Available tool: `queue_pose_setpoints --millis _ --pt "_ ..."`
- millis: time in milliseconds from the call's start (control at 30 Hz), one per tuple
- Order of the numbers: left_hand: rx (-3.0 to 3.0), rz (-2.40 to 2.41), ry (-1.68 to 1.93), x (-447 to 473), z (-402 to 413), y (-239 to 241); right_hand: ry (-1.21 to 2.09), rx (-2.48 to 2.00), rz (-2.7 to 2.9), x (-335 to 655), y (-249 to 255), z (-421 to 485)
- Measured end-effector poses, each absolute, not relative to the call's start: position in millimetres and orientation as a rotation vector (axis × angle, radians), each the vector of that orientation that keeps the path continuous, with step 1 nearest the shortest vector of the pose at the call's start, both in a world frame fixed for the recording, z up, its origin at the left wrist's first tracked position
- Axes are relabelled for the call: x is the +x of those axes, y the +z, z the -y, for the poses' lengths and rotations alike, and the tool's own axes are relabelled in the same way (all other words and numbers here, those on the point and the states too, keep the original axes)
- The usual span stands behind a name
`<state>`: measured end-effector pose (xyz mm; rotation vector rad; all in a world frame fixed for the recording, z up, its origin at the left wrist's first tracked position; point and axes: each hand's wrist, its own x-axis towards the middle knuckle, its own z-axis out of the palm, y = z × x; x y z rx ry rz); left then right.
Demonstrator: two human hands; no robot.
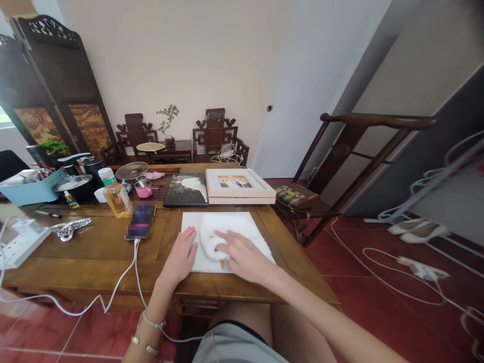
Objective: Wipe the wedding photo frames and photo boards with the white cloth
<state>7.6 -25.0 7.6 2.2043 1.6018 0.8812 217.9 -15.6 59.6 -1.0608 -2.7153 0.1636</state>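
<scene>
A white sheet (242,225) lies flat on the wooden table (94,252) near its front edge. On it rests a small white fan-shaped object (209,238) with a short handle at its near end. My right hand (242,256) lies over the near right part of that object, fingers stretched flat on it. My left hand (182,254) rests flat on the sheet's left edge, fingers extended and touching the paper beside the object.
A phone (140,222) on a white cable lies left of the sheet. A dark book (186,189) and a framed picture (238,185) lie behind it. Jars, a pink cup (143,188), pots and a power strip (20,241) crowd the left. A wooden chair (340,166) stands right.
</scene>
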Motion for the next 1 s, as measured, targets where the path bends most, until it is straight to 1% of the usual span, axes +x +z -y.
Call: queue_pose_setpoints --millis 200,300,433,567,667,767,900,1000 --pt "2.184 -1.588 0.936 8.8 25.7 7.9 0.076 -1.179 2.588 196.1 49.2 -33.0" --pt "2.118 -1.596 1.086 9.8 24.8 9.4 0.068 -1.173 2.588 182.3 46.5 -30.9" --pt "1.938 -1.664 1.374 8.6 24.5 14.0 0.123 -0.946 2.695 174.4 48.2 -4.0" --pt "1.867 -1.686 1.447 7.2 26.8 18.6 0.263 -0.642 2.825 186.6 62.8 31.2" --pt "1.904 -1.660 1.405 8.5 27.4 18.3 0.319 -0.631 2.866 202.6 75.7 48.3" --pt "2.040 -1.611 1.215 10.3 25.6 13.3 0.247 -0.843 2.871 214.8 82.3 48.5" --pt "2.180 -1.600 0.957 11.0 23.8 6.2 0.084 -1.102 2.817 218.7 80.5 20.7" --pt "2.199 -1.613 0.887 10.5 24.5 5.2 0.144 -1.147 2.791 210.8 79.6 -12.2"
